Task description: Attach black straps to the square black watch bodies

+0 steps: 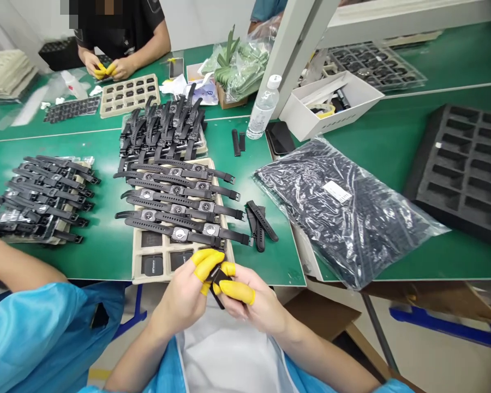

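Observation:
Yellow finger cots cover several fingertips on both of my hands, which meet at the table's front edge. Pinched between them is a small black watch [220,277] with part of a dark strap hanging below it. My left hand [190,289] grips its left side, and my right hand [249,297] holds the right side. Just beyond lies a cream tray [137,259] with rows of black strapped watches [180,209] across it and square black watch bodies [152,265] in its front compartments. Loose black straps [262,224] lie right of the tray.
A plastic bag of dark items [343,202] and a black foam tray [454,164] are at the right. More watches [45,196] lie left, beside a person's blue sleeve [36,338]. Behind stand a bottle [264,109], a white box [331,112] and another person's hands [110,68].

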`<state>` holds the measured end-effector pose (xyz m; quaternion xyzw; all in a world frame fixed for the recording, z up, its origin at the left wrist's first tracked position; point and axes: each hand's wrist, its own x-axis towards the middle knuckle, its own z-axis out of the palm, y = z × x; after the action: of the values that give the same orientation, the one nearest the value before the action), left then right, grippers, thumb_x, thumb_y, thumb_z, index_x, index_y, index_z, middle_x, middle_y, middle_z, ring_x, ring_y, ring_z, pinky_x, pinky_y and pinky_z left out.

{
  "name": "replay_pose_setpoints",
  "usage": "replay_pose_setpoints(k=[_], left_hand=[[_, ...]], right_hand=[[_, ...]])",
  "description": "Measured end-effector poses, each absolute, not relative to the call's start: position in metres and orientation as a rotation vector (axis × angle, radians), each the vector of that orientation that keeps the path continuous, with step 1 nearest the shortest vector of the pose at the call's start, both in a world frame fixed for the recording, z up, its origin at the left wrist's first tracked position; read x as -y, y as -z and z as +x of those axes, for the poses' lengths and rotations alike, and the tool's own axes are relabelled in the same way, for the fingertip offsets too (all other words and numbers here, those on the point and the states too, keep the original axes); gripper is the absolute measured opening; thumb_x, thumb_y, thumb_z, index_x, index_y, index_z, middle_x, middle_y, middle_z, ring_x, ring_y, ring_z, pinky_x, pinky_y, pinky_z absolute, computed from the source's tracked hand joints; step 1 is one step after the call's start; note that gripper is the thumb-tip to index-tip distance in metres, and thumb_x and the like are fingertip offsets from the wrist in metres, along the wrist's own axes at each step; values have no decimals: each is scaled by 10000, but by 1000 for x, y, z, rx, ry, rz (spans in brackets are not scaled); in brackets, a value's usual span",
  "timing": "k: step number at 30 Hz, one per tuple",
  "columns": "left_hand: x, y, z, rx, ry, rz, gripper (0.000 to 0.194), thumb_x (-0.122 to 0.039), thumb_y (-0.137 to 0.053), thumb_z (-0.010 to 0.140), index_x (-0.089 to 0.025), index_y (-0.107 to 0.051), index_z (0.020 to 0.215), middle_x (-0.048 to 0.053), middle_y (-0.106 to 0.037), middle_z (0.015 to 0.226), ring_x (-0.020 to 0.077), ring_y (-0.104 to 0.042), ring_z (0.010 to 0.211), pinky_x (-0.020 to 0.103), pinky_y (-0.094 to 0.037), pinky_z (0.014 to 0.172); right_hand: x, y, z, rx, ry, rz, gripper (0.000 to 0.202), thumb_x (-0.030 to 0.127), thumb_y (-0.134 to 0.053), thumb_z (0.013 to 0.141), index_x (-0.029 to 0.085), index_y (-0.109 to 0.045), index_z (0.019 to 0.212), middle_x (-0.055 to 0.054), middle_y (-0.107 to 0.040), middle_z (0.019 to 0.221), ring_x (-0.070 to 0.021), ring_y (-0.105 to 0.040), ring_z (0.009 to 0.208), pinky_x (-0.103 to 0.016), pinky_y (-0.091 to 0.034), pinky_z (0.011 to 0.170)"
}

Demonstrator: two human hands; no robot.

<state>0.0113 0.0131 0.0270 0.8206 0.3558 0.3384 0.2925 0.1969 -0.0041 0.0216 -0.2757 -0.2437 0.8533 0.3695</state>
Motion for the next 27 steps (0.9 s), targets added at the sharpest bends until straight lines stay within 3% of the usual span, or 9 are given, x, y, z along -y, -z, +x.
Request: replay_pose_setpoints(k=[6, 11, 15, 18, 21, 24, 27], left_hand=[[-13, -45, 16, -874, -820, 2169, 537, -213, -411, 1001, -189, -392, 1537, 186, -605, 1247, 300, -608, 1141, 476, -581, 973], [-12, -60, 17, -1014, -710, 2413, 486, -186, -460, 938, -139, -473, 1421, 174, -628, 1095, 298, -609, 986, 492, -583, 895], [-12, -63, 12, -979, -628, 2569, 447, -214, -469, 934, -65, -497, 1355, 214, -648, 1075, 323, -621, 975, 521, -579, 871], [-11, -63, 7, -953, -635, 2472, 404, -227, -432, 972, -99, -500, 1349, 189, -659, 1076, 303, -630, 990, 476, -586, 876], [-9, -62, 2, -957, -635, 2357, 431, -331, -452, 1033, -130, -456, 1415, 174, -667, 1153, 275, -653, 1042, 394, -600, 878], [-8, -65, -9, -1076, -541, 2341, 435, -339, -449, 1065, -147, -436, 1455, 151, -698, 1184, 245, -692, 1028, 346, -605, 863], [-12, -75, -33, -1216, -454, 2375, 378, -240, -443, 1058, -168, -494, 1426, 113, -730, 1185, 220, -713, 1022, 323, -595, 869]], right_hand=[[5, -24, 198, 532, -2206, -708, 356, 513, -730, 892, 185, -592, 893, 117, -368, 434, -60, -177, 384, -210, -199, 411], [2, -25, 202, 593, -2304, -803, 432, 585, -759, 856, 196, -572, 895, 129, -330, 447, -55, -134, 407, -204, -167, 414], [3, -24, 201, 701, -2320, -864, 488, 658, -739, 844, 207, -553, 867, 129, -309, 447, -57, -138, 412, -206, -171, 423], [4, -19, 201, 881, -2274, -882, 520, 709, -669, 874, 198, -573, 864, 118, -311, 446, -67, -175, 419, -215, -206, 438], [4, -17, 206, 1215, -2030, -983, 500, 688, -576, 945, 193, -615, 884, 60, -442, 491, -105, -344, 446, -239, -348, 479], [-2, -23, 211, 1681, -1547, -1085, 342, 540, -580, 991, 213, -680, 973, -44, -691, 727, -195, -620, 641, -302, -517, 636], [-15, -34, 214, 2049, -1135, -1004, 261, 406, -516, 1037, 223, -702, 1046, -66, -756, 843, -210, -695, 688, -296, -525, 618]])
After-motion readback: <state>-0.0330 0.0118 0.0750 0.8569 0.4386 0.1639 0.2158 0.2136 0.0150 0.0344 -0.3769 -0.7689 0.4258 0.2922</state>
